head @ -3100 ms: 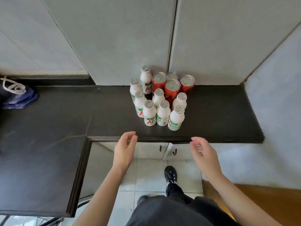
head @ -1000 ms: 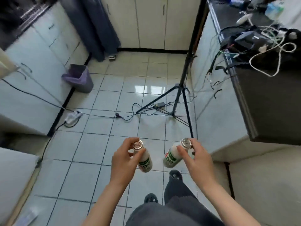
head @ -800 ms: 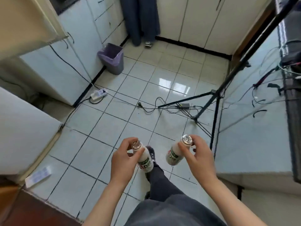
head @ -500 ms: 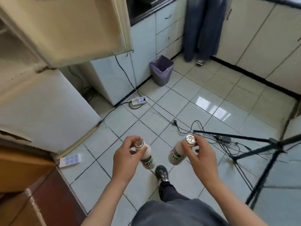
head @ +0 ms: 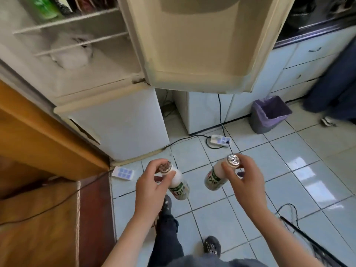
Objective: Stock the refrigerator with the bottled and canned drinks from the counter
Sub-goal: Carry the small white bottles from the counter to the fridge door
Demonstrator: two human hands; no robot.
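Facing the refrigerator at my eleven o'clock, I see its upper door swung wide at twelve, showing wire shelves with something green and a pale, blurred lump I can't make out. No milk bottles or cans of mine are on the shelves that show, so I judge the stocking barely begun: these two are the first load I can see, and the counter with the rest is out of view. The lower door is closed. A purple-lined waste bin sits at two o'clock, a power strip on the tiles at one. My left hand is closed around the neck of a small white milk drink bottle, fingers pinching just under its foil cap; my right hand grips a second bottle the same way. Both bottles hang tilted, bases toward each other, close but apart. Next, I reckon, both go up onto a shelf.
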